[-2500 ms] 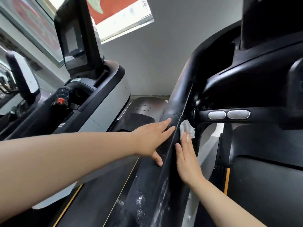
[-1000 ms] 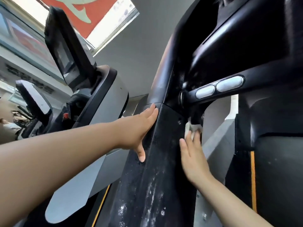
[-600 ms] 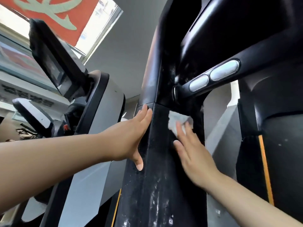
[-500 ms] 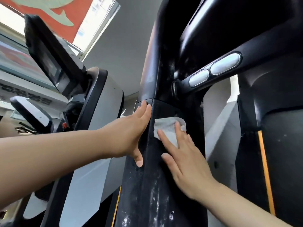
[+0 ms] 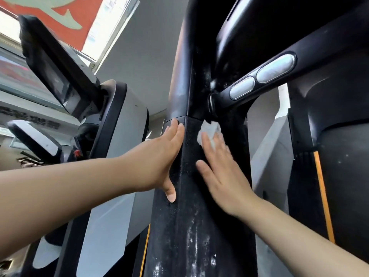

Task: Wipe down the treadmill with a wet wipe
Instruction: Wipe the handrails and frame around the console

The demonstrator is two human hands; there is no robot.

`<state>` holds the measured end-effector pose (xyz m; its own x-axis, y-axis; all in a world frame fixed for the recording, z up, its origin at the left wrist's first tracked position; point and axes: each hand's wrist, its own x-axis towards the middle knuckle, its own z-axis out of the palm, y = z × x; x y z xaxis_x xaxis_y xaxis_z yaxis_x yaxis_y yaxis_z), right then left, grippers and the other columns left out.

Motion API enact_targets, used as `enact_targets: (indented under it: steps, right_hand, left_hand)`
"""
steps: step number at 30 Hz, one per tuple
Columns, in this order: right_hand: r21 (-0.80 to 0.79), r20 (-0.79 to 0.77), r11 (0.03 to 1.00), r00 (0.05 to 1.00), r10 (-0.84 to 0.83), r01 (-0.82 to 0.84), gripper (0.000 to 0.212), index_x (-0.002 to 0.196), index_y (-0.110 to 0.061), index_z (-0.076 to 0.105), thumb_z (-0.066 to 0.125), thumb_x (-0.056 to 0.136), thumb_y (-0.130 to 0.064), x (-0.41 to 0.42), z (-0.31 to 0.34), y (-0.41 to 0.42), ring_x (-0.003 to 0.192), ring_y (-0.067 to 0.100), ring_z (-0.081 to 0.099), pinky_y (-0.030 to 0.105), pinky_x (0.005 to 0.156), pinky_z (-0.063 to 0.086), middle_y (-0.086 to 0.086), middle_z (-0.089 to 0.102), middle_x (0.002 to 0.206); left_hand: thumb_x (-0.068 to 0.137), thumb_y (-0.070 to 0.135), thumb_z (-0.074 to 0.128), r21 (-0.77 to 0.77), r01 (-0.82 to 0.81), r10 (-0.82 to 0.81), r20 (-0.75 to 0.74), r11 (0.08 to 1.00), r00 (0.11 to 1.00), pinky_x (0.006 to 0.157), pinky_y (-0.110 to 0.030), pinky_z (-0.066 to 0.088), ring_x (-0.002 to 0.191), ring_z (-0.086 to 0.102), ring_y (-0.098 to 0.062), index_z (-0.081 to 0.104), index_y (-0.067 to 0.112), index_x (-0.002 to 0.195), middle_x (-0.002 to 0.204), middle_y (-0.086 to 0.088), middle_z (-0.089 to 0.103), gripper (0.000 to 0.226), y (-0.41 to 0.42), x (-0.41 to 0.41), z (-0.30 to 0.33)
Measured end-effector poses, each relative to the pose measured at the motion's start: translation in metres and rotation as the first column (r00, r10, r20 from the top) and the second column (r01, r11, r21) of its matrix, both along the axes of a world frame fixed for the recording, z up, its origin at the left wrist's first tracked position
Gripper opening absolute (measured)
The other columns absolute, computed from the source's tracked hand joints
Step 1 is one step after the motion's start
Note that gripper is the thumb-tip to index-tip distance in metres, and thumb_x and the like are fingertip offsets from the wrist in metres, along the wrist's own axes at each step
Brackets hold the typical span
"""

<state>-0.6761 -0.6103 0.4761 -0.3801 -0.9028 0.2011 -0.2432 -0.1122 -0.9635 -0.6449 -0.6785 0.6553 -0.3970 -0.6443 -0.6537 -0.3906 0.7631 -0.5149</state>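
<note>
I look up along a black treadmill post [image 5: 191, 196], its surface speckled and streaked with white wet marks lower down. My right hand [image 5: 221, 168] lies flat on it, fingers [image 5: 207, 144] straight, pressing a crumpled white wet wipe [image 5: 209, 129] against the post just below where a handlebar [image 5: 279, 68] with two silver sensor pads joins it. My left hand [image 5: 159, 156] rests open on the post's left face, fingers straight, thumb pointing down. To the left stands a neighbouring grey treadmill console [image 5: 123, 126] with a tilted screen. Beyond are a grey wall [image 5: 139, 56], and a window with a red banner [image 5: 65, 17].
</note>
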Motion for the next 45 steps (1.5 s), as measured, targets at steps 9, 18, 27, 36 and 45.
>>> enact_targets:
  steps: [9, 18, 27, 36, 45]
  right_hand:
    - [0.338, 0.496, 0.939, 0.859, -0.124, -0.059, 0.058, 0.152, -0.026, 0.009, 0.017, 0.1, -0.05, -0.031, -0.069, -0.031, 0.145, 0.013, 0.012, 0.022, 0.109, 0.012, -0.005, 0.008, 0.158]
    - [0.407, 0.412, 0.91, 0.905, -0.102, -0.083, 0.077, 0.139, -0.015, 0.03, 0.004, 0.077, -0.051, -0.047, -0.078, -0.043, 0.14, 0.022, 0.023, 0.033, 0.096, 0.025, 0.005, 0.02, 0.155]
    - [0.337, 0.442, 0.939, 0.892, -0.095, -0.067, 0.083, 0.141, -0.016, 0.031, 0.008, 0.075, -0.062, -0.042, -0.09, -0.043, 0.142, 0.024, 0.023, 0.037, 0.111, 0.023, 0.003, 0.019, 0.157]
    - [0.144, 0.156, 0.984, 0.984, 0.085, -0.108, 0.07, 0.133, -0.039, -0.025, -0.003, 0.077, -0.076, 0.025, -0.027, 0.042, 0.128, -0.015, -0.031, 0.008, 0.104, -0.02, -0.026, -0.025, 0.144]
    - [0.11, 0.022, 0.985, 0.991, 0.132, -0.134, 0.07, 0.144, -0.026, -0.022, 0.01, 0.089, -0.056, 0.021, 0.01, 0.037, 0.131, 0.0, -0.037, 0.013, 0.105, -0.022, -0.007, -0.027, 0.15]
  left_hand:
    - [0.053, 0.047, 0.085, -0.008, 0.014, -0.014, 0.046, 1.0, 0.999, 0.094, -0.025, 0.036, 0.13, 0.042, -0.031, -0.02, 0.008, 0.146, 0.154, -0.008, -0.025, 0.145, 0.002, -0.001, 0.001]
    - [0.056, 0.049, 0.082, -0.02, 0.022, -0.02, 0.08, 1.0, 0.997, 0.096, -0.019, 0.026, 0.138, 0.029, -0.022, -0.021, 0.007, 0.145, 0.154, -0.009, -0.025, 0.142, 0.005, -0.004, 0.001]
    - [0.054, 0.05, 0.083, -0.026, 0.024, -0.022, 0.072, 0.999, 0.997, 0.096, -0.021, 0.031, 0.136, 0.032, -0.024, -0.018, 0.007, 0.145, 0.155, -0.009, -0.024, 0.143, 0.004, -0.004, 0.0]
    - [0.055, 0.044, 0.086, -0.008, -0.015, 0.016, 0.023, 1.0, 1.0, 0.092, -0.019, 0.031, 0.133, 0.038, -0.024, -0.017, 0.009, 0.146, 0.155, -0.009, -0.024, 0.142, 0.003, -0.002, 0.001]
    - [0.048, 0.041, 0.089, -0.001, -0.01, 0.01, -0.033, 1.0, 0.999, 0.096, -0.03, 0.038, 0.134, 0.037, -0.03, -0.015, 0.009, 0.147, 0.155, -0.008, -0.022, 0.147, 0.0, 0.001, -0.001]
